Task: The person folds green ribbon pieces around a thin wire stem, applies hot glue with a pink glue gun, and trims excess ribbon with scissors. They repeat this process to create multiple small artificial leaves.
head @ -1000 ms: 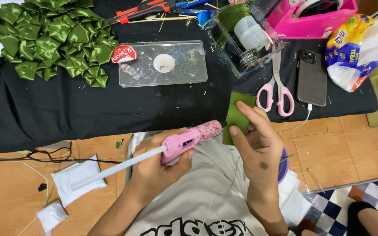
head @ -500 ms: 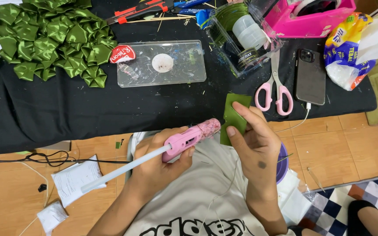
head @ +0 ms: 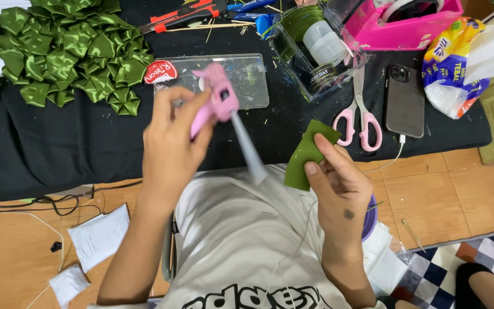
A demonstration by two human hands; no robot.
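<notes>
Pink glue gun (head: 215, 100) motion-blurred in the left hand (head: 172, 149), its white glue stick (head: 248, 150) smeared below the fingers, lower end of the green ribbon piece (head: 304, 154) hidden behind the right hand (head: 338, 194), pink tape dispenser (head: 410, 23) beyond that hand cut off by the top edge.

My left hand (head: 172, 137) sits left of centre with the glue gun (head: 219, 98) in it, in front of the flat lidded box (head: 224, 77). My right hand (head: 338, 189) is right of centre, the fabric piece (head: 304, 154) between its fingers. Upper left lies the pile of ribbon folds (head: 64, 51) — upper right, the scissors (head: 358, 117) just left of the phone (head: 405, 100), all on the bench (head: 41, 154).
</notes>
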